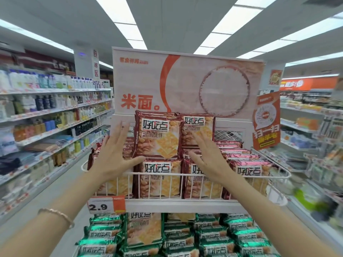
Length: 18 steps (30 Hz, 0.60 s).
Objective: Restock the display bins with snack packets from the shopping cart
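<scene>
Steadying two red packets standing upright atop the rest in the top bin, with left hand and right hand both flat-fingered, gripping nothing, probably squaring them to face out and not topple; cart not in view.

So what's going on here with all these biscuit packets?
A person is stocking a shop display. Both hands are open with straight fingers. The left hand is at the left edge of an upright red-brown biscuit packet, and the right hand lies against the second upright packet beside it. Both stand on packets already filling the white wire bin. Green packets fill the bin below. No cart is in view.
</scene>
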Tool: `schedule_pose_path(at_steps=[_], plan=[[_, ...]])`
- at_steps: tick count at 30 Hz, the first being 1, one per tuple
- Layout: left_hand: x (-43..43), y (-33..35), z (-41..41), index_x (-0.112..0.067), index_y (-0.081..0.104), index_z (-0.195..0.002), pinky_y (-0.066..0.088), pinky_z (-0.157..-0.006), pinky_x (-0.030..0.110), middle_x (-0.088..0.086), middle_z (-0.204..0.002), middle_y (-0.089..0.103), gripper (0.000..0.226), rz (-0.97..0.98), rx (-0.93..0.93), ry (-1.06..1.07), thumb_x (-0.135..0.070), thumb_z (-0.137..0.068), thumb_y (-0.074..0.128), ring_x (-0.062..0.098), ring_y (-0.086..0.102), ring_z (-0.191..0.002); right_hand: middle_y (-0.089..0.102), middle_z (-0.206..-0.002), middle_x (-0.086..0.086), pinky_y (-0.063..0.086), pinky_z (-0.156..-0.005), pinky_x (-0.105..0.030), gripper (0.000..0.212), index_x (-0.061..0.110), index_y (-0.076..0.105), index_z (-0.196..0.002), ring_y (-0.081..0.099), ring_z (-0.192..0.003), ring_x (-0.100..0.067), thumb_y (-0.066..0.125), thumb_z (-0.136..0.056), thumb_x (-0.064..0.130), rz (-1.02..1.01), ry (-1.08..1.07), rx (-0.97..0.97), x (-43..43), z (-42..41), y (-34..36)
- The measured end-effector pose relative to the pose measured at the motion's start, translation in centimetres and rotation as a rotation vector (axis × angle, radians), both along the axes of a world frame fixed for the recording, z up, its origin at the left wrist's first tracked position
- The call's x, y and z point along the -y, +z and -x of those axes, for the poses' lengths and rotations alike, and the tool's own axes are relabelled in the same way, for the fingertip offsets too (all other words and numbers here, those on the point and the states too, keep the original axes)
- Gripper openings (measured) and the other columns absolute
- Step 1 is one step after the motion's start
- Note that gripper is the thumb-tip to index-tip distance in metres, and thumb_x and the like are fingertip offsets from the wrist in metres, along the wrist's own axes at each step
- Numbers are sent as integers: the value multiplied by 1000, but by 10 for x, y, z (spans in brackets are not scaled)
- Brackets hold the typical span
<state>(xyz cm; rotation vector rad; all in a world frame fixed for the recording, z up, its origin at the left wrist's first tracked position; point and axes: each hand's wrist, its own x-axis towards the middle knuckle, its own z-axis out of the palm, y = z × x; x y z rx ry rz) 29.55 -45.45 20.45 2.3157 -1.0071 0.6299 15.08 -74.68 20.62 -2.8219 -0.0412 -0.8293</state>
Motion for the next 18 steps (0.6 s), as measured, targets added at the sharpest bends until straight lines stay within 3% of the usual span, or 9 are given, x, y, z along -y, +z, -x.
schedule_pose_path(at_steps=[3,6,10,14,16,18], plan=[[9,5,0,-49,-11,-154,1,-124,52,-4,-163,-28,95,-131,341,-9,-87,-78,32,16,-22,-151,-23,-165,3,-13,-121,-51,60,51,-6,-154,-23,-151,-15,20,-101,65,380,37,28,-25,-5,-4],[21,7,-14,-44,-5,-157,15,-120,62,3,-166,-17,92,-271,508,-3,-86,-81,29,23,-15,-153,-22,-165,1,-12,-121,-54,64,52,-6,-153,-27,-150,-18,17,-98,72,540,50,4,-28,-19,-4],[23,7,-25,-41,-8,-157,21,-120,59,3,-165,-23,96,-339,468,-2,-85,-81,32,26,-15,-153,-27,-162,6,-6,-122,-54,67,53,-10,-152,-31,-148,-15,17,-95,75,517,16,-61,-23,-26,-6],[14,13,-7,-44,-10,-156,12,-124,52,2,-165,-23,90,-329,459,1,-87,-83,21,23,-16,-153,-21,-164,9,-15,-123,-43,67,53,0,-154,-28,-149,-11,25,-95,75,447,69,-41,-36,-10,1],[-13,17,-7,-44,-9,-156,7,-125,46,-1,-165,-20,89,-249,375,37,-86,-83,18,17,-16,-153,-6,-167,11,-13,-123,-36,64,48,14,-155,-17,-151,-6,31,-97,69,328,57,15,-27,9,5],[-50,20,1,-43,-4,-156,2,-124,43,-6,-166,-19,85,-118,284,101,-82,-86,23,11,-19,-151,24,-164,6,-4,-124,-39,60,37,32,-152,5,-153,-11,34,-97,61,297,-103,160,-5,41,10]])
